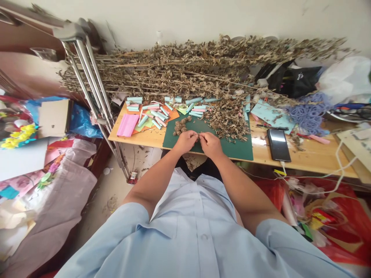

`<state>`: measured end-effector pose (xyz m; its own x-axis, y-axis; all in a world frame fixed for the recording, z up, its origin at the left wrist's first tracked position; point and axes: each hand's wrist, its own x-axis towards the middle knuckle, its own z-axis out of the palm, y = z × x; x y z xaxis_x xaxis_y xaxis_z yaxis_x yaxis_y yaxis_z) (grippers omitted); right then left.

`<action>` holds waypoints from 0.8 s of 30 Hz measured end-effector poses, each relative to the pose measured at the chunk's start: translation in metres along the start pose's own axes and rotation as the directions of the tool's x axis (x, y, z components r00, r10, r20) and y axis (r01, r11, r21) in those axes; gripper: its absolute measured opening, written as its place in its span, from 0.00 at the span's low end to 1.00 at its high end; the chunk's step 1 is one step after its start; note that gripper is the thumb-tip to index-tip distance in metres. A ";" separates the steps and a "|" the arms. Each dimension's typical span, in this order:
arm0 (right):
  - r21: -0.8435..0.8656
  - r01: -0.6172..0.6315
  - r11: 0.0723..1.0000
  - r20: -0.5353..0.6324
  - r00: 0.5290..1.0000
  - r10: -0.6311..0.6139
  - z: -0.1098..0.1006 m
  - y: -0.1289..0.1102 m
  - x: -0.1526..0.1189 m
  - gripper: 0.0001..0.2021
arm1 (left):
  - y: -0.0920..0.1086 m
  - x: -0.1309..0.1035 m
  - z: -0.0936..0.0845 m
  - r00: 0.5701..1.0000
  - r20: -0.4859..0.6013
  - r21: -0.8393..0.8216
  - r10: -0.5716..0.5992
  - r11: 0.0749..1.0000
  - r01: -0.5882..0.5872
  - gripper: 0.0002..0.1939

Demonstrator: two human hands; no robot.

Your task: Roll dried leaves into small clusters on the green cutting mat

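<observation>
Over the near edge of a dark green cutting mat [232,151], my left hand [187,141] and my right hand [210,144] meet with bent, pinching fingers. A small brownish bit of dried leaves shows between the fingertips, mostly hidden by them. Just beyond my left hand are small crumpled clumps of dried leaves [182,126]. To the far right of my hands a loose pile of dried leaves [227,119] spreads over the mat. Rolled paper tubes [158,115] in pale blue and pink lie behind and left, beside a pink paper stack [127,125].
Long dried leafy stalks [174,69] cover the back of the wooden table [153,139]. Metal crutches [92,81] lean at its left end. On the right are a phone [278,144] with a white cable, purple string [308,112] and a white plastic bag [346,79].
</observation>
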<state>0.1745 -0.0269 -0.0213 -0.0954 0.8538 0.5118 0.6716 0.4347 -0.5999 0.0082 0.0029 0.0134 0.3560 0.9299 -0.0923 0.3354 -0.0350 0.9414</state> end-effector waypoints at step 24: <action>0.018 -0.017 1.000 0.017 1.000 0.017 0.002 -0.001 0.001 0.10 | 0.000 0.002 0.002 0.996 -0.080 0.124 0.031 0.992 -0.021 0.10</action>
<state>0.1724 -0.0257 -0.0218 -0.0965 0.8657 0.4912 0.6599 0.4252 -0.6195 0.0106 0.0044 0.0129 0.2955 0.9547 -0.0364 0.4336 -0.1000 0.8956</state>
